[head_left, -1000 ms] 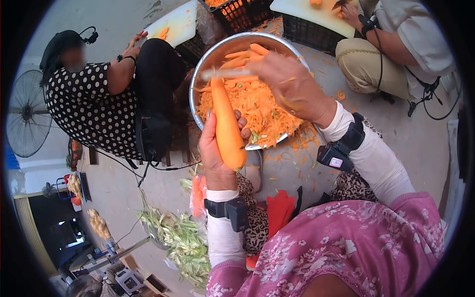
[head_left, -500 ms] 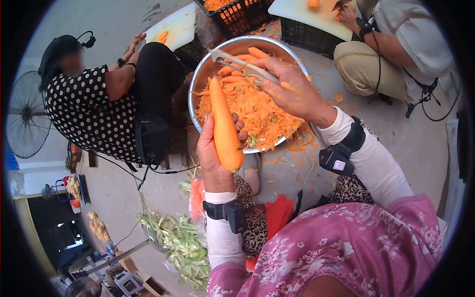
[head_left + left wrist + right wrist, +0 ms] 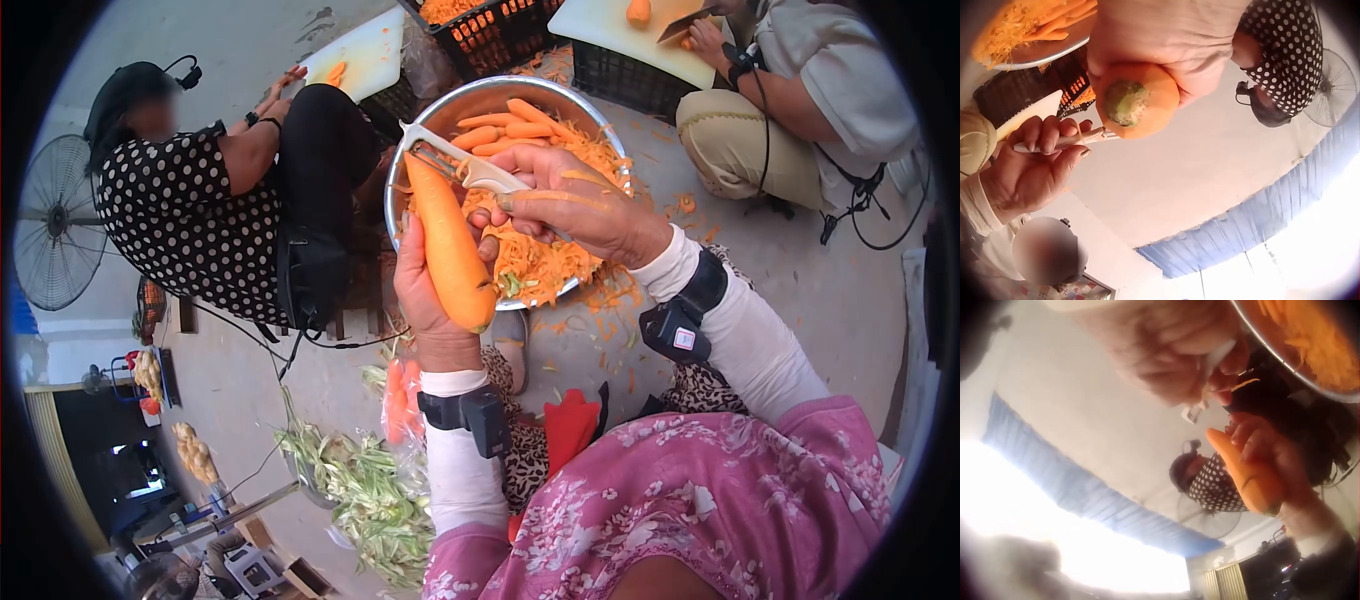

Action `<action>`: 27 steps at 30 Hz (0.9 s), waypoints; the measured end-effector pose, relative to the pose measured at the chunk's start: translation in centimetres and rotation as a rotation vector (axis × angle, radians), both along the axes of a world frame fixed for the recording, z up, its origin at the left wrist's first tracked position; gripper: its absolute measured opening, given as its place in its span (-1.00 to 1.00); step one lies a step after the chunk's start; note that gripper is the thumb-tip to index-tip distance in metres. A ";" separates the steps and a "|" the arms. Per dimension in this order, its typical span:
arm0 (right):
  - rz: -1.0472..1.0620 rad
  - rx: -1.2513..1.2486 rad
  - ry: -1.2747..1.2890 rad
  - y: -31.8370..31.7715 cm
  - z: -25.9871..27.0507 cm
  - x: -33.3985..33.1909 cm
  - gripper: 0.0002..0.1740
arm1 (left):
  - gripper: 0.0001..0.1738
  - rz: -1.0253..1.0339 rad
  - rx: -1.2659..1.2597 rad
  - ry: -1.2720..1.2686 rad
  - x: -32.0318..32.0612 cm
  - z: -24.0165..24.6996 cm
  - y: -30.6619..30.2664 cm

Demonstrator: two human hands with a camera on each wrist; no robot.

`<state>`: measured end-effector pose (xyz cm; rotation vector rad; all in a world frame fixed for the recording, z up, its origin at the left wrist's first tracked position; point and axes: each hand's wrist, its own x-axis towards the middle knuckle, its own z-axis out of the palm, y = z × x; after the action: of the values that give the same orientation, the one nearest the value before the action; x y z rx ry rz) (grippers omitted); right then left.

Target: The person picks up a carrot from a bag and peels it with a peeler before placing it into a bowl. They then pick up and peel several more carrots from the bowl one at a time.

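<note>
My left hand (image 3: 432, 305) grips a thick orange carrot (image 3: 449, 245) from below, its narrow tip pointing away and up. The carrot's greenish stem end (image 3: 1127, 103) faces the left wrist camera. In my right hand (image 3: 595, 208) is a pale-handled peeler (image 3: 490, 178), pinched between thumb and fingers. Its head lies across the carrot close to the narrow tip. Bits of peel stick to the right hand. Below both hands stands a metal basin (image 3: 480, 93) holding whole carrots (image 3: 525, 128) and a heap of orange shavings (image 3: 545, 265).
At the left sits a person in a dotted top (image 3: 165, 205), beside a white cutting board (image 3: 365, 60). Another person at the right holds a knife (image 3: 682, 25) over a second board (image 3: 600, 30). A black crate (image 3: 505, 40) stands behind the basin; leafy husks (image 3: 375, 510) lie at lower left.
The peeler swept in a blur across the carrot's tip, then stood raised above the basin, and now lies back on the carrot near its tip. The left hand keeps holding the carrot.
</note>
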<state>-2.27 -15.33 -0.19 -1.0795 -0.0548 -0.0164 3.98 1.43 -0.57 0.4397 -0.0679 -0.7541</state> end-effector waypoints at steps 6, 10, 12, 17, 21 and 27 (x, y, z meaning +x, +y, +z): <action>-0.033 -0.152 -0.101 1.0 0.0 0.5 -0.67 | -0.46 -0.026 0.006 -0.017 0.7 -0.7 0.3; -0.254 -0.423 -0.248 1.0 -1.0 1.7 -0.73 | -0.56 -0.014 0.067 0.040 0.6 -0.4 0.1; -0.372 -0.578 -0.341 0.4 -2.0 2.2 -0.75 | -0.55 -0.010 0.067 0.043 0.7 -0.3 0.2; -0.485 -0.810 -0.292 -0.8 -0.3 1.9 -0.79 | -0.53 0.011 0.049 0.024 1.0 0.0 1.1; -0.586 -0.671 -0.308 0.0 -0.5 2.0 -0.80 | -0.55 0.042 0.138 -0.002 1.4 -0.4 2.1; -0.506 -0.917 -0.214 1.4 -1.8 2.4 -0.78 | -0.52 0.096 0.346 0.016 2.0 -0.8 2.1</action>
<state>0.08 -13.89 -1.97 -1.9813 0.0254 -0.6127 5.97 3.49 -1.38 0.7611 0.1001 -0.6756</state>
